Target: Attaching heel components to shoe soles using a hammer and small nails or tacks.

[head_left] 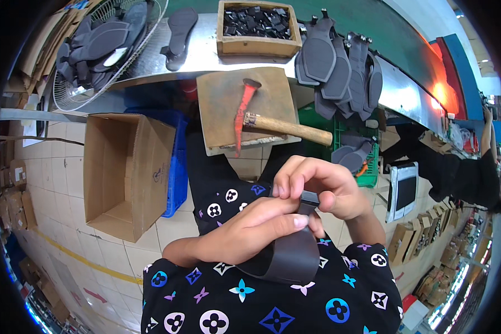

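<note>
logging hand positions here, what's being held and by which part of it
A dark shoe piece: the left hand grips its narrow part, near the block-shaped end. The right hand is around that end; whether it grips cannot be told.

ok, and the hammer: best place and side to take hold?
Probably the outer part of the hammer's wooden handle, coming from the right. It's long and slim, and its free end juts past the board's right edge, which should leave room to wrap around it. The red head, tapering to a point, sits at the left.
</note>
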`<action>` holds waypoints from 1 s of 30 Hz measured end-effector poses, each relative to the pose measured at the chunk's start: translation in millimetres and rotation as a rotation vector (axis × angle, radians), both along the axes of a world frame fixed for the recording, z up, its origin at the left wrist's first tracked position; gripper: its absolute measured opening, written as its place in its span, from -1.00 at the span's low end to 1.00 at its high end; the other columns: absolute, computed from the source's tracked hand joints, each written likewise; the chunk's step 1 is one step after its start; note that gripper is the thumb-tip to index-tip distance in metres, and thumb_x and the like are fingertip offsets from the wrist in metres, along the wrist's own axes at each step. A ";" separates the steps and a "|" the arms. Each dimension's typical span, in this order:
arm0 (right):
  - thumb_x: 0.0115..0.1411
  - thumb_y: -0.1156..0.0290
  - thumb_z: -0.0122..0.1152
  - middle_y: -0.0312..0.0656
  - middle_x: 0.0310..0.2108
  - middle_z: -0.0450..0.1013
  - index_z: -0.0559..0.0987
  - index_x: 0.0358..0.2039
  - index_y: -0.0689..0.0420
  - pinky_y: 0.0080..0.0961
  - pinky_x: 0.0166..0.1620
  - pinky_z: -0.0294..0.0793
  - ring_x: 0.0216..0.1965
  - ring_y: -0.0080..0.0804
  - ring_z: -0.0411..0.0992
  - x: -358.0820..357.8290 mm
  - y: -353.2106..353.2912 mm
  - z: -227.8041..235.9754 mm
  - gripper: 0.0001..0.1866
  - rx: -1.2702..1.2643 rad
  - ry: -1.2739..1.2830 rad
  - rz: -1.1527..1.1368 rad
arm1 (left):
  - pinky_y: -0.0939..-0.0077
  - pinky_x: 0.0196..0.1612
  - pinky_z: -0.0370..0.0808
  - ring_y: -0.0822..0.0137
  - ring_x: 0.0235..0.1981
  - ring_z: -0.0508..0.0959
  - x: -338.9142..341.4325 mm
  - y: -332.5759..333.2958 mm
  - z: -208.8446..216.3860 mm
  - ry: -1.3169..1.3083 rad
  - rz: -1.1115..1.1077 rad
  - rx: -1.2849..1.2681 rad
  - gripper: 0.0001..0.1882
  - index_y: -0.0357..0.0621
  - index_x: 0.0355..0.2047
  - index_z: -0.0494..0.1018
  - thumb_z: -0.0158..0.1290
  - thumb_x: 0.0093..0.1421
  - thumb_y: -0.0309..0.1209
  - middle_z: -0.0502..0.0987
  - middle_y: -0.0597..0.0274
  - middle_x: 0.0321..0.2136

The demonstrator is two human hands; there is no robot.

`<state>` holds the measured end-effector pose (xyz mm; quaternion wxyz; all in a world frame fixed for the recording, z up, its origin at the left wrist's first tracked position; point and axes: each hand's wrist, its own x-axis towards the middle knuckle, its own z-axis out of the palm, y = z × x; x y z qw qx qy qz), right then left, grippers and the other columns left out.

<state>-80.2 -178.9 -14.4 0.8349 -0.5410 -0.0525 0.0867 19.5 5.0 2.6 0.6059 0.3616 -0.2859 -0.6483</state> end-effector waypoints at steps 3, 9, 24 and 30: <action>0.26 -0.17 0.05 0.02 -0.06 0.32 0.43 -0.11 0.32 -0.71 -0.37 0.53 -0.24 -0.51 0.46 -3.9 26.7 -13.1 -0.33 0.122 -0.026 -0.174 | 0.47 -0.04 0.44 0.30 -0.11 0.53 -7.7 0.3 -1.9 0.278 -0.049 0.055 -0.61 -0.37 -0.13 0.44 -0.17 0.35 -0.24 0.53 0.03 -0.12; 0.21 -0.35 -0.08 -0.22 -0.32 0.37 0.44 -0.39 0.08 -0.31 -0.02 0.34 -0.19 -0.29 0.32 -4.4 43.6 -12.7 -0.36 0.258 0.045 -0.257 | 0.48 0.06 0.33 0.37 -0.08 0.45 -11.5 1.2 -8.3 0.279 -0.092 0.043 -0.68 -0.33 -0.18 0.41 -0.24 0.44 -0.31 0.47 0.15 -0.21; 0.29 -0.21 -0.04 -0.10 -0.26 0.41 0.51 -0.26 0.26 -0.40 0.01 0.31 -0.09 -0.33 0.32 -6.9 49.3 -13.2 -0.35 0.436 -0.003 -0.258 | 0.52 0.00 0.33 0.43 -0.12 0.43 -14.0 4.3 -6.9 0.258 -0.032 0.021 -0.73 -0.33 -0.20 0.42 -0.21 0.41 -0.38 0.45 0.18 -0.21; 0.28 -0.31 -0.17 -0.26 -0.41 0.38 0.44 -0.41 0.09 -0.29 0.01 0.30 -0.22 -0.32 0.31 -4.5 57.4 -3.2 -0.36 0.317 0.043 -0.416 | 0.52 -0.01 0.32 0.41 -0.13 0.43 -2.2 -4.1 -1.9 0.391 -0.107 0.083 -0.75 -0.33 -0.20 0.41 -0.19 0.39 -0.39 0.44 0.18 -0.23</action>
